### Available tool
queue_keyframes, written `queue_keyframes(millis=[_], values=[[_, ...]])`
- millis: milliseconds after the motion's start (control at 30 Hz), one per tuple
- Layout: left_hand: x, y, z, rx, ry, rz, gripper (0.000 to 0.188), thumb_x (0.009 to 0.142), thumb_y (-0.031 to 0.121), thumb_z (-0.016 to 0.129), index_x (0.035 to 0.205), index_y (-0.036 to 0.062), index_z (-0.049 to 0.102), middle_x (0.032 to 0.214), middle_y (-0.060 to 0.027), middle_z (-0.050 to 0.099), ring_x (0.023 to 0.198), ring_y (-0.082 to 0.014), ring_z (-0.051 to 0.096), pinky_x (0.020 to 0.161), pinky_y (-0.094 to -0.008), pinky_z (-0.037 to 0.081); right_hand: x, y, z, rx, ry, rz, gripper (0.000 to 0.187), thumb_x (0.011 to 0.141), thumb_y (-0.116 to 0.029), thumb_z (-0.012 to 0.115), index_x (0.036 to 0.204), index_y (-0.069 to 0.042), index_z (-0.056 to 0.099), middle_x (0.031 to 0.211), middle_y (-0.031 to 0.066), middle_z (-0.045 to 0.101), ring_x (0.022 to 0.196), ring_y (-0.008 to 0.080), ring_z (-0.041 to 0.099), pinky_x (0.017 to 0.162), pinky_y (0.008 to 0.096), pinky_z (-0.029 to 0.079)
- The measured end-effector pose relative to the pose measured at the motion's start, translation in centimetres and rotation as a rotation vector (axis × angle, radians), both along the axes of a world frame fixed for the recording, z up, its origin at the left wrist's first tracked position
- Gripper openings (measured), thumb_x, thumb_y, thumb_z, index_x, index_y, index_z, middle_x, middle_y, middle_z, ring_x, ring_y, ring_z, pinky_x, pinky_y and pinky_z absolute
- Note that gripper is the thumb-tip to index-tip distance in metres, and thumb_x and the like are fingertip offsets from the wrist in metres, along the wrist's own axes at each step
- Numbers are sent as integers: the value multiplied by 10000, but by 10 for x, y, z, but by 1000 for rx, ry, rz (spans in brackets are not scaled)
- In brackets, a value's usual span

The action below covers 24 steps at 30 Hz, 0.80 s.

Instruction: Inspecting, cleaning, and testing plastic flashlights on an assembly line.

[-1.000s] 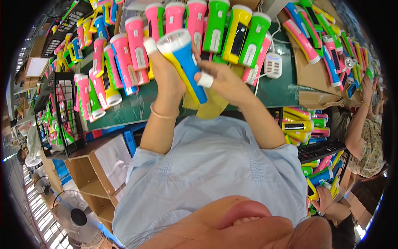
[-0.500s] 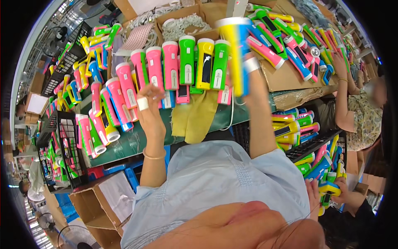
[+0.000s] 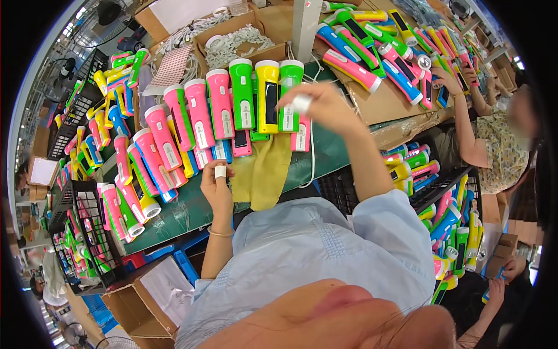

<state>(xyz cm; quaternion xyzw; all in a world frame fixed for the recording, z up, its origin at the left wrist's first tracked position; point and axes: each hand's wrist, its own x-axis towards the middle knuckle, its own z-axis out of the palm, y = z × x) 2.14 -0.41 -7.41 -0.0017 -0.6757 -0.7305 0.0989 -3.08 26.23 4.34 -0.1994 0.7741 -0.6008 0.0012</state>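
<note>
A row of flashlights in pink, green and yellow stands along the green table. My right hand (image 3: 325, 107) reaches in from the right, its fingers loosely bent at the green flashlight (image 3: 290, 87) that ends the row; I cannot tell if they touch it. Beside that stands a yellow flashlight (image 3: 267, 81) with a dark panel, then another green flashlight (image 3: 241, 87). My left hand (image 3: 218, 181) is just below the row with fingers loosely curled, near the lower end of a blue flashlight (image 3: 221, 152), and nothing shows in it. White bands wrap a finger on each hand. A yellow cloth (image 3: 261, 180) hangs over the table's near edge.
More flashlights lie heaped on cardboard (image 3: 378, 110) at the right. Black crates (image 3: 96, 221) of flashlights flank the table. A cardboard box (image 3: 256, 20) of small white parts sits behind the row, beside a metal post (image 3: 305, 29). Co-workers' arms (image 3: 462, 122) show at far right.
The yellow and blue flashlight has left my right hand, which has moved left and down to the row's end. My left hand has lowered, away from the pink flashlights.
</note>
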Motion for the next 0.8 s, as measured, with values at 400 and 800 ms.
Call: queue_keyframes(millis=[400,800], values=[[0,8,-5,-75,-37,-107,86,852,5,496,911,-23,553,752,-39,559,674,-94,546,620,-216,453,18,-61,-85,232,-163,257,198,812,-187,600,831,4,646,643,85,607,593,152,563,568,279,433],[2,11,-4,-78,-55,-112,93,854,1,488,913,-20,557,775,-35,559,679,-93,542,611,-213,444,22,-68,-87,357,-250,225,180,786,-164,540,749,-19,641,606,95,614,481,180,609,516,318,473]])
